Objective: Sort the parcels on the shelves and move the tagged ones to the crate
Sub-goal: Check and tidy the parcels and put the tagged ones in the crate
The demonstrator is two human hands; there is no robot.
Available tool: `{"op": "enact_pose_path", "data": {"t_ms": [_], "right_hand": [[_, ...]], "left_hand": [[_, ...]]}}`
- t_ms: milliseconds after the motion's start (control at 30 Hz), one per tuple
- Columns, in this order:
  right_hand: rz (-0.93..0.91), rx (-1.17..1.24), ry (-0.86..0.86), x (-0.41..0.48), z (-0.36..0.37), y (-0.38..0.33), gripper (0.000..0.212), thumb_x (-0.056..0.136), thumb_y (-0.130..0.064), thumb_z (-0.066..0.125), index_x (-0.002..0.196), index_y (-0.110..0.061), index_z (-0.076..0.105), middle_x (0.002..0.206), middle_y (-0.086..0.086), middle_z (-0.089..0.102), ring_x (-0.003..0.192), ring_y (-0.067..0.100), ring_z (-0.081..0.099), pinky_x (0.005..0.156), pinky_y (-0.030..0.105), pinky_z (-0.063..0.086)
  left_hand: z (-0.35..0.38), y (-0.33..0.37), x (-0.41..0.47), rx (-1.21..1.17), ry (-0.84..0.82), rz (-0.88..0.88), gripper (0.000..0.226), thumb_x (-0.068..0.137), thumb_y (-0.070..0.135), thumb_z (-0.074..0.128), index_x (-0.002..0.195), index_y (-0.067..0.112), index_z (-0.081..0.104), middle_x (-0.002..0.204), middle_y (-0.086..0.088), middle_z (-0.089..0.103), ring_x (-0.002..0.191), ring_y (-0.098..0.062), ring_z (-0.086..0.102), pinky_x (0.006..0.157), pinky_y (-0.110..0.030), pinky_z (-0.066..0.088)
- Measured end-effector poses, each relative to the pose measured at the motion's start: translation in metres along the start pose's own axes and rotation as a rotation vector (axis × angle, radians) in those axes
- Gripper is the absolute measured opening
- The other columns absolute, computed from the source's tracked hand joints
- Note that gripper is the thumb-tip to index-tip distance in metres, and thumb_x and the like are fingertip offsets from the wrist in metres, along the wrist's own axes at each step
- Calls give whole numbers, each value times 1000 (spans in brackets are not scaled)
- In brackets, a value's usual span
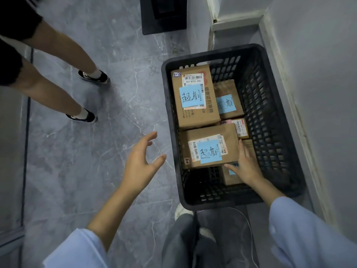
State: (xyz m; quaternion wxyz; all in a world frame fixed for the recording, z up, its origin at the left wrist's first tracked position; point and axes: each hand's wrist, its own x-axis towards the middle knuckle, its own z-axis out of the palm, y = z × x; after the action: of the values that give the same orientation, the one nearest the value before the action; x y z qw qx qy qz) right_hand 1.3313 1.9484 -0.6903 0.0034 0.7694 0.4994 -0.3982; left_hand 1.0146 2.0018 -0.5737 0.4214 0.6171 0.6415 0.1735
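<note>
A black slatted crate stands on the floor against the right wall. Inside lie several cardboard parcels with blue handwritten tags: a large one at the far left, a smaller one to its right, and a near one. My right hand reaches into the crate and holds the near parcel at its right corner, thumb along its front edge. Under that hand lies a small tagged parcel, mostly hidden. My left hand hovers outside the crate's left wall, fingers loosely spread, holding nothing.
Another person's bare legs and dark shoes stand on the grey marble floor to the left. A black mat lies at the top. White skirting runs along the right wall. My own legs and shoe are just before the crate.
</note>
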Motion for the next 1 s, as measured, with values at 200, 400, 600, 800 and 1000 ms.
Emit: {"op": "enact_pose_path", "data": {"t_ms": [200, 400, 600, 800, 1000], "right_hand": [[-103, -55, -35, -25, -55, -31, 93, 84, -34, 75, 156, -18, 17, 158, 7, 26, 143, 27, 29, 111, 46, 34], [-248, -199, 46, -84, -116, -95, 75, 95, -58, 46, 156, -24, 19, 163, 1, 18, 147, 24, 20, 116, 45, 28], [-420, -303, 122, -155, -176, -172, 70, 98, -59, 38, 156, -28, 17, 162, 0, 21, 148, 22, 18, 117, 46, 26], [-638, -400, 194, -236, -220, -265, 72, 97, -60, 38, 157, -29, 13, 164, -1, 15, 149, 22, 15, 118, 46, 25], [-857, -509, 214, -326, -214, -361, 75, 96, -63, 37, 157, -31, 8, 165, -3, 9, 150, 21, 12, 119, 43, 23]], "left_hand": [[-17, 29, -15, 92, 33, 45, 59, 90, 32, 66, 144, 32, 41, 144, 18, 43, 134, -8, 38, 109, -33, 32], [-42, 79, -41, 355, 75, 123, 60, 95, 51, 49, 151, 34, 33, 157, 13, 30, 142, -15, 28, 114, -43, 22], [-85, 138, -81, 391, 155, 148, 66, 96, 59, 38, 155, 35, 20, 160, 13, 21, 144, -14, 22, 115, -40, 17], [-169, 182, -144, 497, 373, 147, 69, 96, 60, 36, 156, 34, 12, 162, 13, 14, 145, -14, 20, 113, -39, 18], [-250, 184, -245, 529, 568, 29, 71, 95, 61, 39, 156, 35, 12, 163, 11, 11, 147, -14, 18, 113, -40, 19]]}}
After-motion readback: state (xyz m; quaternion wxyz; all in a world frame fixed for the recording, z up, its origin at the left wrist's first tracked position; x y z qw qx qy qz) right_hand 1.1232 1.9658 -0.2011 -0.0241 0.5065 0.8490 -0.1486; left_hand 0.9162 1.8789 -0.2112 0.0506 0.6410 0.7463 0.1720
